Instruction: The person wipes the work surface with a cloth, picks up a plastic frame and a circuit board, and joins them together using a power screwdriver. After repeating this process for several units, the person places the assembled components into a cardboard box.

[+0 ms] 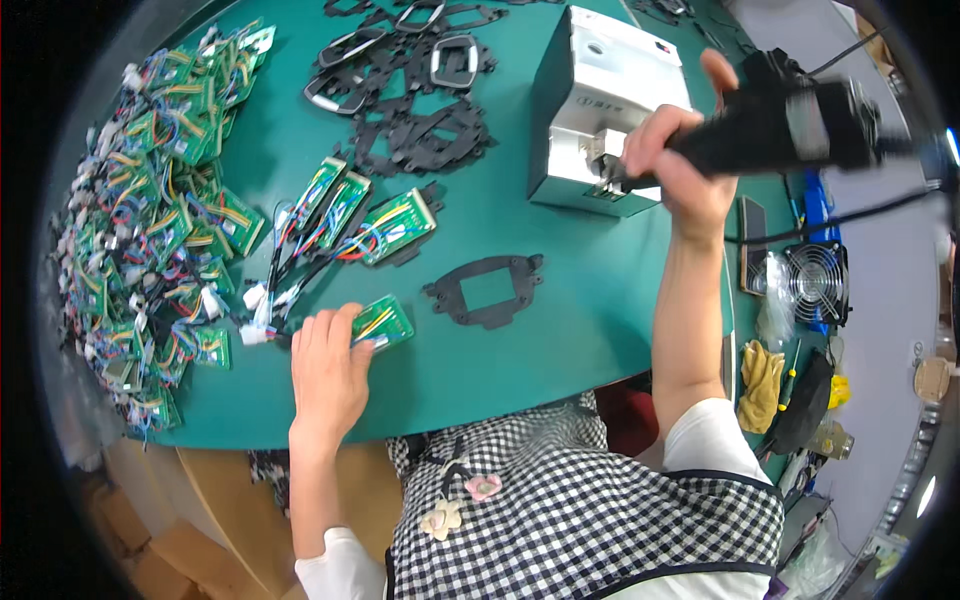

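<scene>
My left hand (328, 368) grips the edge of a small green circuit board (386, 322) with wires and a white connector, low over the table. My right hand (692, 178) is wrapped round a black electric screwdriver (770, 135), held sideways. Its tip is at the front opening of a white and grey screw feeder box (622, 85); whether a screw sits on the tip cannot be made out. Flat on the table between my hands lies a black plastic frame (447, 296) with a rectangular hole. Beyond my left hand, several boards (398, 226) rest side by side, at least one on a black frame.
A large heap of wired circuit boards (180, 225) covers the left side of the green table (560, 320). More black frames (430, 135) are piled at the back. At right are a fan (815, 280), yellow gloves (762, 385), a screwdriver (790, 375) and hanging cables.
</scene>
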`<state>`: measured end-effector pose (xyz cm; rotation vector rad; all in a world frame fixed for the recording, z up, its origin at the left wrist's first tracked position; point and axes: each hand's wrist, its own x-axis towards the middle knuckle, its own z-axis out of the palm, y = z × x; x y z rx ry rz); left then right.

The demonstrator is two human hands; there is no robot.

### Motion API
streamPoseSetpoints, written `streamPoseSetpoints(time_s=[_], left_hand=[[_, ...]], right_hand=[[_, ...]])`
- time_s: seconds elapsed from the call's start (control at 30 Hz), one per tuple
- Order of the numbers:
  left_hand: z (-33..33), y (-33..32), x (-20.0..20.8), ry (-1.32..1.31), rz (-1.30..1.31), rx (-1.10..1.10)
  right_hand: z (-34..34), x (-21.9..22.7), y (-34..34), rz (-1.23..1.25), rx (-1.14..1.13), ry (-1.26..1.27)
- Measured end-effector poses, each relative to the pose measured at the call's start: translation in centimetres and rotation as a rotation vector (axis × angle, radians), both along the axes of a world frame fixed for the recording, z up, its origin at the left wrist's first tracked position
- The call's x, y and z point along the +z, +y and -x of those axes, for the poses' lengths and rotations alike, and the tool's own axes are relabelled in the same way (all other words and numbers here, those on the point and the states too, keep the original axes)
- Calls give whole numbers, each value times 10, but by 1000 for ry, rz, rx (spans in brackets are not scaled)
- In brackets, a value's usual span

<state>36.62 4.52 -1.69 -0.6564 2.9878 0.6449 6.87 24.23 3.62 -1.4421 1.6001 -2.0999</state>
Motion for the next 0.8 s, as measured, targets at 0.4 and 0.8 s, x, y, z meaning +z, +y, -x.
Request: streamPoseSetpoints(time_s=[0.4,0.8], left_hand=[[41,46,13,391,-49,-97],[89,68,-19,265,-170,-107]], right_hand=[[-80,-16,-5,352,-218,-249],[-79,-50,-32,163,-226,-333]])
